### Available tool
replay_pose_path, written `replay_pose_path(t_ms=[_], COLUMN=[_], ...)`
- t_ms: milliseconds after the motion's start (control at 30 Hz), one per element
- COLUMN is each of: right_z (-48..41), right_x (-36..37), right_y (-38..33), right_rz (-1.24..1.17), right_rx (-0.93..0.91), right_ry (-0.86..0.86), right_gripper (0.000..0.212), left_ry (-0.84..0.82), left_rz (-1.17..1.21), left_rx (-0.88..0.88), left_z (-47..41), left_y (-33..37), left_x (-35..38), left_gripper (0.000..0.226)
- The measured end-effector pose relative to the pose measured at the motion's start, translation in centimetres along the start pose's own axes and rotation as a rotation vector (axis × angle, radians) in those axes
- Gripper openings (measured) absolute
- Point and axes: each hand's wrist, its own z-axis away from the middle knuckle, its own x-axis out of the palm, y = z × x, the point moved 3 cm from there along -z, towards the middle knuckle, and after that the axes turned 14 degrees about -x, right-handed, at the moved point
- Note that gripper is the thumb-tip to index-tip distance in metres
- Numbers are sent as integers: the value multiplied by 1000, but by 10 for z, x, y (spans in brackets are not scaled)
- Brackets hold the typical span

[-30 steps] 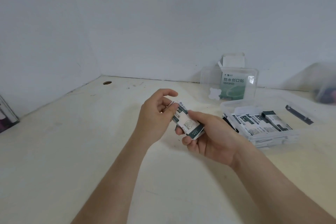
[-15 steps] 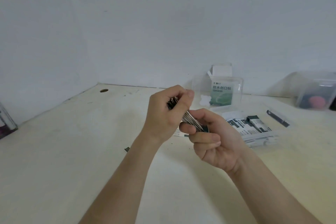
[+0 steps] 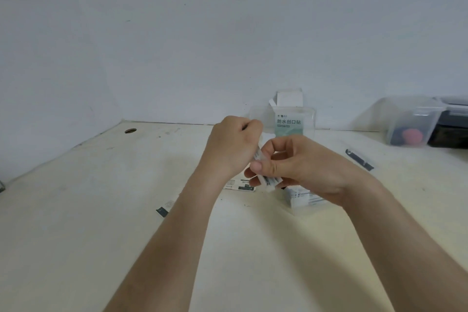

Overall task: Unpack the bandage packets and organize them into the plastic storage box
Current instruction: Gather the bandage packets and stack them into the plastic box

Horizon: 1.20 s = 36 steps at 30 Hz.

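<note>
Both hands hold one small stack of white and dark green bandage packets (image 3: pixel 269 181) above the table's middle. My left hand (image 3: pixel 234 145) grips the stack's upper end in curled fingers. My right hand (image 3: pixel 298 164) pinches the lower end between thumb and fingers. Behind and under my right hand lies the clear plastic storage box (image 3: pixel 301 200) with several packets in it, mostly hidden by the hand. The green and white bandage carton (image 3: pixel 288 123) stands open behind a clear lid near the wall.
A flat packet (image 3: pixel 240 185) and a small torn strip (image 3: pixel 162 211) lie on the cream table (image 3: pixel 101 210). A dark strip (image 3: pixel 359 159) lies at the right. Clear bins (image 3: pixel 410 121) with a red object stand at the far right. Walls close the back and left.
The view has tilted upward. My hands have shifted right with the stack, the right hand now turned palm-down over the storage box. The left hand's fingers have curled tighter on the stack's top.
</note>
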Motion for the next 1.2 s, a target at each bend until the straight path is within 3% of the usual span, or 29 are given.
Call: replay_pose_path(t_ms=[200, 333, 433, 533, 633, 767, 867, 1100, 1200], right_z=[1, 2, 5, 10, 10, 6, 4, 4, 4], right_x=[0, -7, -14, -17, -14, -13, -15, -16, -15], right_y=[14, 19, 23, 29, 30, 34, 38, 35, 32], right_rz=[-187, -323, -557, -808, -849, -777, -729, -724, -736], right_rx=[29, 30, 14, -1, -32, -48, -30, -31, -52], right_ry=[72, 141, 176, 193, 153, 87, 89, 146, 147], right_gripper=[32, 29, 16, 30, 32, 66, 87, 84, 64], left_ry=[-7, -250, -457, -560, -496, -401, -334, -319, -327], left_rz=[-5, 161, 162, 271, 339, 113, 5, 96, 237], left_rx=[-124, -185, -42, 41, 60, 189, 251, 225, 202], left_z=[-3, 5, 14, 21, 23, 29, 30, 22, 22], left_y=[7, 8, -3, -11, -9, -4, -2, -9, -13], left_x=[12, 14, 14, 18, 17, 15, 12, 7, 5], left_gripper=[36, 38, 78, 105, 106, 124, 125, 109, 100])
